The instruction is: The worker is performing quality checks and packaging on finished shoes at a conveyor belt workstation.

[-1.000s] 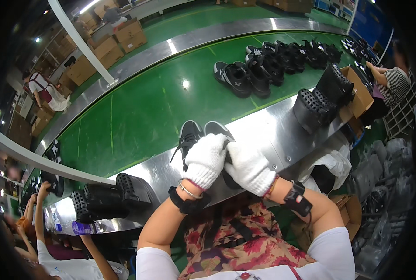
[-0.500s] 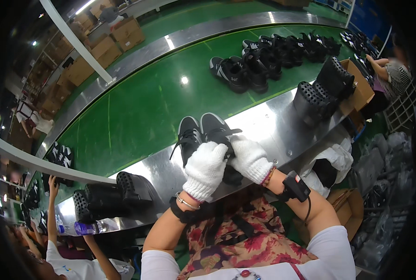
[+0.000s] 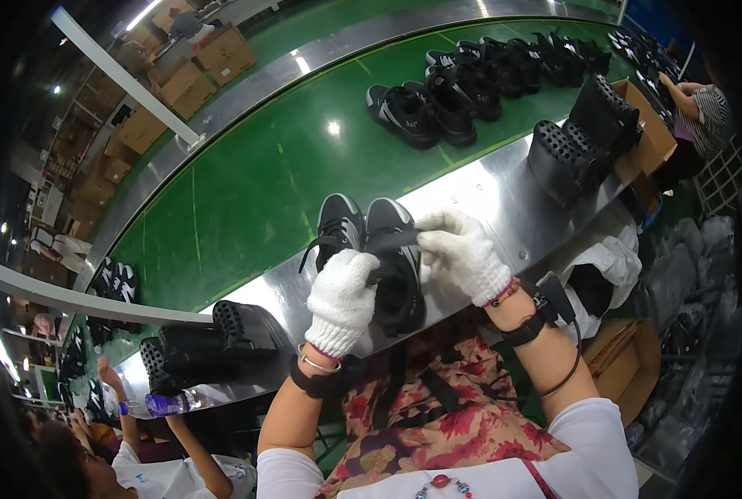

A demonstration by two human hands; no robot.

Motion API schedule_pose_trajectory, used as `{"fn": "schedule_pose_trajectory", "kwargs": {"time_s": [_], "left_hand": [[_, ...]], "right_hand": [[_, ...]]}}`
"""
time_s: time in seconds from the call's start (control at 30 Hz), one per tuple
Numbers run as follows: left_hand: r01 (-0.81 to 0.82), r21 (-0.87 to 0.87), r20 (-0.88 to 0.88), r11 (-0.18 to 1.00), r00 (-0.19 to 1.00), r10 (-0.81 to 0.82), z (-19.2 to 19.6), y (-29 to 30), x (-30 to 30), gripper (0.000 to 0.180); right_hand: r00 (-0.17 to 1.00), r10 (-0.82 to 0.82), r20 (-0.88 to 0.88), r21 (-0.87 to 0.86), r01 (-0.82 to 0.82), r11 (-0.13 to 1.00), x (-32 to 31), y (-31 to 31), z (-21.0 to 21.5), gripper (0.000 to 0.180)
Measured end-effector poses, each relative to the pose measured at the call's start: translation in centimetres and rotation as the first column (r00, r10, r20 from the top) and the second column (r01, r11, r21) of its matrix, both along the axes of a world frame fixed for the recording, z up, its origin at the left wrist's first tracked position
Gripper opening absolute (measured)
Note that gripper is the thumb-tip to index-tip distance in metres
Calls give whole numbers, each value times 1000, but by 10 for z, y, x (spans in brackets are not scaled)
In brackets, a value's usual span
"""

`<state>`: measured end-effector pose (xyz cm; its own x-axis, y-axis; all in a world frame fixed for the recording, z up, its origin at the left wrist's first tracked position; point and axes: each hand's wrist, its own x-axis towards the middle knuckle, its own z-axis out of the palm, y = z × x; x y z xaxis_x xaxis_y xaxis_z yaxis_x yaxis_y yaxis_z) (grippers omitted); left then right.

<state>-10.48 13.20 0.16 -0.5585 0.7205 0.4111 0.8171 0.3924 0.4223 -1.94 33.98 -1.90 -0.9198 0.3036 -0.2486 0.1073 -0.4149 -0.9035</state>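
Two black sneakers with grey toes lie side by side in front of me, toes pointing away: the left sneaker (image 3: 338, 223) and the right sneaker (image 3: 400, 287). A dark flat lace (image 3: 394, 240) crosses the right sneaker's front. My right hand (image 3: 458, 252), in a white knit glove, pinches the end of this lace at the shoe's right side. Also gloved, my left hand (image 3: 339, 301) is closed at the right sneaker's opening, fingertips against its upper edge. What exactly those fingertips grip is hidden. The left sneaker's loose lace sticks out to its left.
A metal ledge (image 3: 462, 200) borders the green belt (image 3: 246, 208). Black perforated shoe forms (image 3: 564, 162) stand right, more forms (image 3: 246, 328) left. Sneakers (image 3: 446, 108) line the belt's far right. A bottle (image 3: 163, 405) lies left near a co-worker's arm (image 3: 196, 457). An open carton (image 3: 629, 366) sits below right.
My hands have moved apart: the right one has shifted up and right with the lace, the left one slightly left and down. The right sneaker's opening now shows between them.
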Motion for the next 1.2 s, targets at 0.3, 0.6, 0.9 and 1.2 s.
{"fn": "schedule_pose_trajectory", "kwargs": {"time_s": [0.3, 0.6, 0.9, 1.2], "left_hand": [[-20, 68, -17, 997, 1000, 22, -3, 0, 2, 29], [-87, 75, 20, 993, 996, 86, -13, -2, 5, 22], [-234, 340, -314, 911, 885, 344, 30, -110, 56, 49], [-844, 97, 110, 527, 536, 837, -38, -195, 48, 73]], "right_hand": [[979, 3, 203, -189, 36, 981, 39, -35, -15, 24], [989, 147, 21, 788, -107, 606, 24, -51, 6, 45], [973, 222, 58, 997, -44, -68, -11, 4, 33, 32], [729, 681, -66, 915, -228, 333, -79, -233, 44, 34]]}}
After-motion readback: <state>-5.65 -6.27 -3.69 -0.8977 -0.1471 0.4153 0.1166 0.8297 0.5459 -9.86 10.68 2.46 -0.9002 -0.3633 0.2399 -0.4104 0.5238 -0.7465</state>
